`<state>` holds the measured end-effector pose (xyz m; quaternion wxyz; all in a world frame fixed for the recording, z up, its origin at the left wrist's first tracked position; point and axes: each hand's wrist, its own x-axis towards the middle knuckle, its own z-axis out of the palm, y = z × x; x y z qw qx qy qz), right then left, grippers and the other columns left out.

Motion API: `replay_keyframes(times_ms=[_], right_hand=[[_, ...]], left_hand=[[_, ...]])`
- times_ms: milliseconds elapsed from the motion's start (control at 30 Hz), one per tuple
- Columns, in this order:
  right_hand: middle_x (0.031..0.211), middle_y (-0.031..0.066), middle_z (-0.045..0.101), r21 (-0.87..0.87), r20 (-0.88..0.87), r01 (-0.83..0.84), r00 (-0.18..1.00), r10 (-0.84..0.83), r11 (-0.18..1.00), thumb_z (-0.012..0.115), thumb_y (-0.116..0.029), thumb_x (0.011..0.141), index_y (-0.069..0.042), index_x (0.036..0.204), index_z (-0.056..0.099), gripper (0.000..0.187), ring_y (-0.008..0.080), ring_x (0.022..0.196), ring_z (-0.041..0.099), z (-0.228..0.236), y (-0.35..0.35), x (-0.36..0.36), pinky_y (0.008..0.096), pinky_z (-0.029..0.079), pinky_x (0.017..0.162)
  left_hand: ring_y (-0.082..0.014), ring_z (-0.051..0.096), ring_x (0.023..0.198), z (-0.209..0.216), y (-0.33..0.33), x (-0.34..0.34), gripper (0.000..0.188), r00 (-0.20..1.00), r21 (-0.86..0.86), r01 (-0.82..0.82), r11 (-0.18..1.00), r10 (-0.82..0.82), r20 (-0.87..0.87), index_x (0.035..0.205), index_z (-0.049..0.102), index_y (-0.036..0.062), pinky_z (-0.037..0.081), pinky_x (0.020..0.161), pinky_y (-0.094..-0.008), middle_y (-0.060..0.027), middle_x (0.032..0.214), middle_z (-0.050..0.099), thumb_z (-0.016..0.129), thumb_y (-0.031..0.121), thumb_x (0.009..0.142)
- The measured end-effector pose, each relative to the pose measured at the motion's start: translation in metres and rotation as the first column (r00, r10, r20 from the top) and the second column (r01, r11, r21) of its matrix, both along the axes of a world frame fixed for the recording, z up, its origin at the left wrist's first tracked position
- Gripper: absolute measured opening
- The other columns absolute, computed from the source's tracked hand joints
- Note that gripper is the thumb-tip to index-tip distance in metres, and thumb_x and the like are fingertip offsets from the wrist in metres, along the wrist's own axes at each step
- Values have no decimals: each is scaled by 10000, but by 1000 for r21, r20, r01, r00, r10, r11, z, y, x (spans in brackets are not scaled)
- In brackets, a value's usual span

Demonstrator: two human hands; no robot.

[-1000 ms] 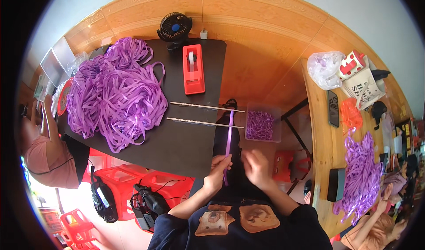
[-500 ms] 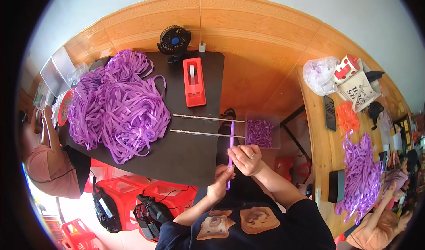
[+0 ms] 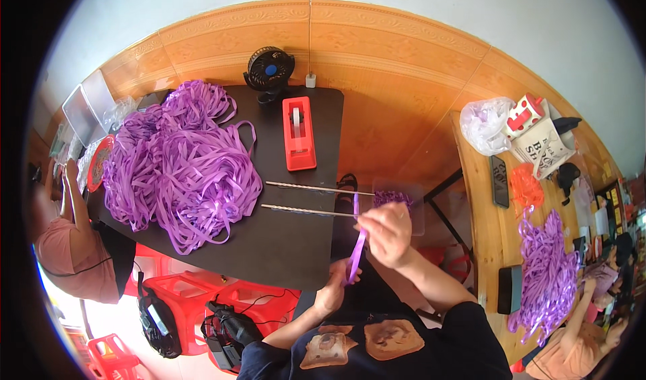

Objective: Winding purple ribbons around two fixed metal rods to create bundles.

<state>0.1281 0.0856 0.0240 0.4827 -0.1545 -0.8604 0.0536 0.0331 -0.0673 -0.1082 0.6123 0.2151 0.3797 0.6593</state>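
Two thin metal rods with twisted shafts, the far rod (image 3: 306, 187) and the near rod (image 3: 303, 210), jut past the right edge of the dark table. A purple ribbon strip (image 3: 359, 249) runs from my left hand up to my right hand, and part of it passes by the rod ends. My left hand (image 3: 331, 289), at my lap, is closed on the strip's lower part. My right hand (image 3: 386, 232) pinches it higher up, close to the near rod's tip. Behind my right hand, a clear bin (image 3: 418, 222) of short purple pieces is partly hidden.
A large heap of purple ribbon (image 3: 182, 164) covers the left of the table (image 3: 282, 245). Beyond the rods stand a red tape dispenser (image 3: 299, 134) and a black fan (image 3: 269, 70). The wooden table (image 3: 488, 238) at right holds more ribbon and bags. Other people sit at both sides.
My right hand has moved up and right, near the rod tips, and now covers part of the bin. The ribbon strip now slants between my hands.
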Motion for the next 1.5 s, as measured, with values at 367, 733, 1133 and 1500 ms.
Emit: replay_keyframes(times_ms=[367, 733, 1133, 1500], right_hand=[[724, 21, 600, -847, -364, -364, 928, 77, 387, 617, 74, 800, 52, 747, 662, 73, 68, 670, 538, -26, 108, -34, 215, 403, 584], [662, 32, 633, -933, -357, -355, 933, -36, 63, 668, -11, 814, 26, 717, 677, 104, 73, 611, 533, -61, 117, -40, 224, 406, 598], [775, 85, 675, -925, -246, -264, 964, -100, -273, 570, -98, 848, 7, 858, 686, 157, 154, 656, 620, -97, 64, -23, 280, 486, 597], [591, 49, 596, -843, -152, -162, 987, -61, -514, 614, -142, 830, -46, 705, 640, 160, 122, 500, 566, -132, -7, 18, 201, 380, 423]], left_hand=[[-88, 558, 780, 13, 62, 12, 367, 990, 20, -69, 997, 71, -120, 1285, 480, 19, 431, 684, -220, -54, 1017, 622, 458, 244, 996], [-95, 568, 814, 22, 111, -1, 311, 925, 61, -262, 963, 269, -270, 1246, 532, 32, 410, 697, -220, -71, 1069, 629, 483, 153, 964], [-195, 510, 1124, 12, 138, -1, 318, 782, 264, -382, 886, 462, -419, 1242, 514, -2, 398, 963, -324, -93, 1201, 545, 501, 163, 971], [-77, 534, 673, 21, 90, 10, 153, 956, -86, -290, 953, 285, -66, 976, 651, 28, 436, 613, -220, -33, 821, 634, 554, 143, 950]])
